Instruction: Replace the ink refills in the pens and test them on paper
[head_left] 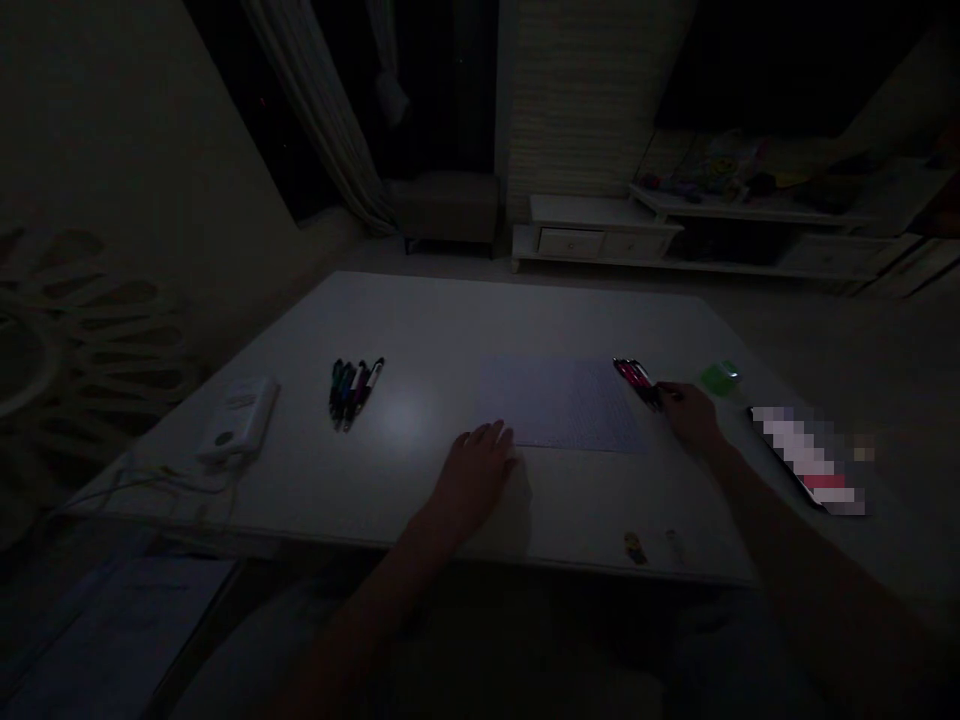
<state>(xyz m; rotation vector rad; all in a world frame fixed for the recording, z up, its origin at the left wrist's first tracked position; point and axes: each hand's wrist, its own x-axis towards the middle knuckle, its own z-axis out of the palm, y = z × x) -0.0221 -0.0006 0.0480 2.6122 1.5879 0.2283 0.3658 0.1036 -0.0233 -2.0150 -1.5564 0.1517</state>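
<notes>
Pens, red-barrelled, bunched at right hand, grip unclear; left hand open on white table.

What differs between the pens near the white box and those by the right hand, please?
The left bunch of pens shows mixed green, blue and dark barrels, while the right bunch looks mostly red and dark. The left bunch fans out; the right lies tighter, at the right hand. Both lie on the white table.
</notes>
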